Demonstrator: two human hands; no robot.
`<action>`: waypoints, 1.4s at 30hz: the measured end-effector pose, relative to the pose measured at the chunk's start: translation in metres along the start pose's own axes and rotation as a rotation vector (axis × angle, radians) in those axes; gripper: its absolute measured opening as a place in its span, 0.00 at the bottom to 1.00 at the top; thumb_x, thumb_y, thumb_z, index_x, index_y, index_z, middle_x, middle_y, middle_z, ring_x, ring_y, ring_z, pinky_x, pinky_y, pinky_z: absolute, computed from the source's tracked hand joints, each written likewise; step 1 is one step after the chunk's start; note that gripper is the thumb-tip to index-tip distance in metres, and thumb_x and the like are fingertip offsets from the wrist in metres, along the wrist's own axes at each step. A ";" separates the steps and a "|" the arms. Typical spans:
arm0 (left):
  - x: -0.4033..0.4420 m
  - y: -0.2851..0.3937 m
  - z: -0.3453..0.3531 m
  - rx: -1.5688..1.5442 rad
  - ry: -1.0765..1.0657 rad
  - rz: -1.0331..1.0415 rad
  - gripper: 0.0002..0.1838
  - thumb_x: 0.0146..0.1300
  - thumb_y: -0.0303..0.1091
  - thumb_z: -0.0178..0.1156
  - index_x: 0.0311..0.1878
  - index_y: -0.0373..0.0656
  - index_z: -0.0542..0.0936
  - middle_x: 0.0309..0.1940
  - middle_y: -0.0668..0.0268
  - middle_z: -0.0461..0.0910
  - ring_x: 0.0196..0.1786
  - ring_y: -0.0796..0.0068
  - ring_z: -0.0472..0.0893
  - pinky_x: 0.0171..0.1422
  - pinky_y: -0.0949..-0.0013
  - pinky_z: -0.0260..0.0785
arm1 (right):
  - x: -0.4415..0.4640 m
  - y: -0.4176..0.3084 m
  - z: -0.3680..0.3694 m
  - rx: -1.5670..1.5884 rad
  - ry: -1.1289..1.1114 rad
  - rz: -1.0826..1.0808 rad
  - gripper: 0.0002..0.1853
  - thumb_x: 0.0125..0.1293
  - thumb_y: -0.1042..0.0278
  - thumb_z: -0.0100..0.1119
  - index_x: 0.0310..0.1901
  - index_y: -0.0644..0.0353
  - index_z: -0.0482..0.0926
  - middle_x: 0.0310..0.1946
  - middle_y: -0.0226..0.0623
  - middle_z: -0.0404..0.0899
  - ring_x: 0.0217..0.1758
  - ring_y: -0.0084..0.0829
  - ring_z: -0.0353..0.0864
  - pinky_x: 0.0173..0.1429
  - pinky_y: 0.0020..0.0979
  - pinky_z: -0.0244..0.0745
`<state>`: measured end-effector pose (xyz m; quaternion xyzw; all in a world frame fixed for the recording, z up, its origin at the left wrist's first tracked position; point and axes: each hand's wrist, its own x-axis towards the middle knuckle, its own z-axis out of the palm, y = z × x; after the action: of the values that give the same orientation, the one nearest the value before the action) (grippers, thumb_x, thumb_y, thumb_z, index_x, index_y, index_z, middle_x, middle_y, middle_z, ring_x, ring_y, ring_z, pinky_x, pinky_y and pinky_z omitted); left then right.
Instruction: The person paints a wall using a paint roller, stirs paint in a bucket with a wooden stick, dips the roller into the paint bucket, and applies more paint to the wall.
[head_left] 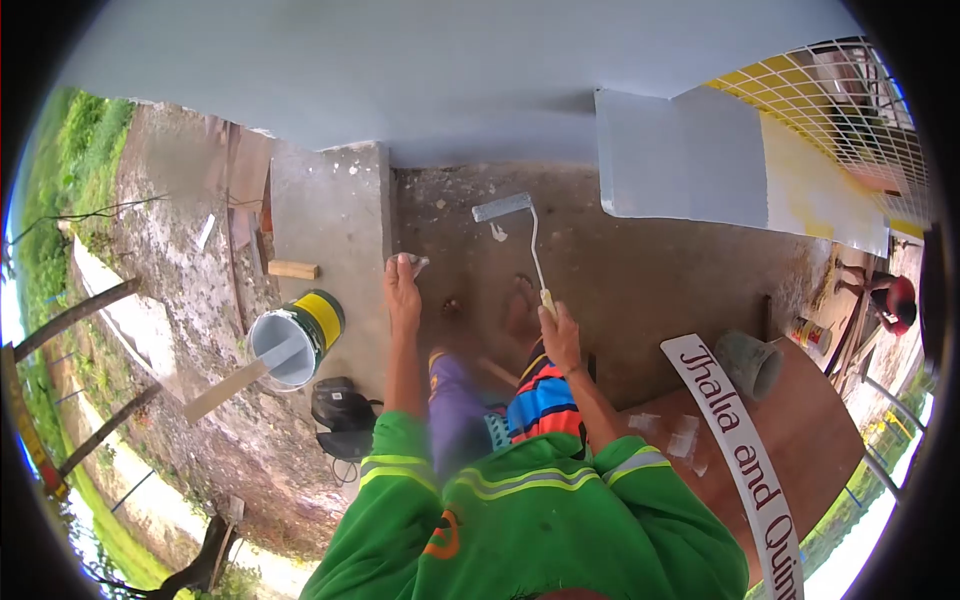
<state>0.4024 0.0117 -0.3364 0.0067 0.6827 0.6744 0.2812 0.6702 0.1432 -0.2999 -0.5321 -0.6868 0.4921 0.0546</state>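
My right hand [560, 335] is closed round the pale handle of a paint roller [503, 208]. The roller's grey, paint-covered sleeve hangs over the concrete floor, just below the grey painted wall [350, 60]. Raised on the other side, my left hand [403, 285] has its fingers pinched on a small greyish thing, too small to make out. Left of that hand, a paint bucket [322, 318] with a yellow label holds grey paint, and a flat wooden stick [225, 392] leans out of it.
A wood block [293, 270] and a black bag [343, 405] lie near the bucket. A grey pail [748, 366] stands on a brown board [800, 435] beside a lettered white strip [735, 450]. Another person [893, 300] is at the far right, by a wire mesh [840, 110].
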 end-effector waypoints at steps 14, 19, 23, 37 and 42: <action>0.133 -0.193 0.011 0.018 -0.088 0.003 0.19 0.82 0.45 0.49 0.42 0.40 0.77 0.37 0.68 0.79 0.46 0.76 0.81 0.60 0.68 0.73 | 0.179 -0.034 0.128 0.582 0.274 -0.536 0.10 0.79 0.64 0.52 0.49 0.64 0.71 0.25 0.30 0.74 0.21 0.16 0.68 0.25 0.25 0.66; 0.192 -0.235 0.002 0.220 -0.167 0.129 0.18 0.82 0.43 0.48 0.42 0.39 0.78 0.40 0.68 0.79 0.47 0.76 0.80 0.59 0.68 0.70 | 0.266 0.021 0.171 0.456 0.381 -0.588 0.12 0.80 0.63 0.50 0.52 0.65 0.70 0.25 0.34 0.72 0.23 0.26 0.70 0.29 0.32 0.67; 0.219 -0.259 -0.001 0.416 -0.132 0.258 0.16 0.79 0.41 0.49 0.44 0.39 0.79 0.39 0.62 0.82 0.48 0.70 0.80 0.55 0.64 0.69 | 0.307 0.098 0.221 0.369 0.386 -0.501 0.13 0.81 0.63 0.49 0.52 0.66 0.70 0.26 0.42 0.72 0.25 0.37 0.72 0.32 0.39 0.67; 0.176 -0.207 0.058 0.909 0.033 0.819 0.11 0.78 0.35 0.51 0.38 0.41 0.76 0.30 0.61 0.80 0.39 0.56 0.77 0.48 0.56 0.65 | 0.364 0.294 0.351 0.207 0.341 -0.187 0.15 0.79 0.57 0.51 0.45 0.64 0.69 0.27 0.60 0.78 0.34 0.66 0.79 0.36 0.55 0.68; 0.181 -0.210 0.049 0.966 0.026 0.788 0.13 0.79 0.36 0.50 0.37 0.41 0.75 0.28 0.61 0.79 0.37 0.56 0.76 0.47 0.56 0.64 | 0.377 0.319 0.370 0.186 0.321 -0.126 0.17 0.78 0.53 0.50 0.46 0.63 0.70 0.31 0.64 0.79 0.40 0.70 0.79 0.42 0.62 0.67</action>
<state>0.3469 0.1081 -0.5951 0.3765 0.8603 0.3423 -0.0317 0.5033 0.1947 -0.8920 -0.5524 -0.6527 0.4580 0.2431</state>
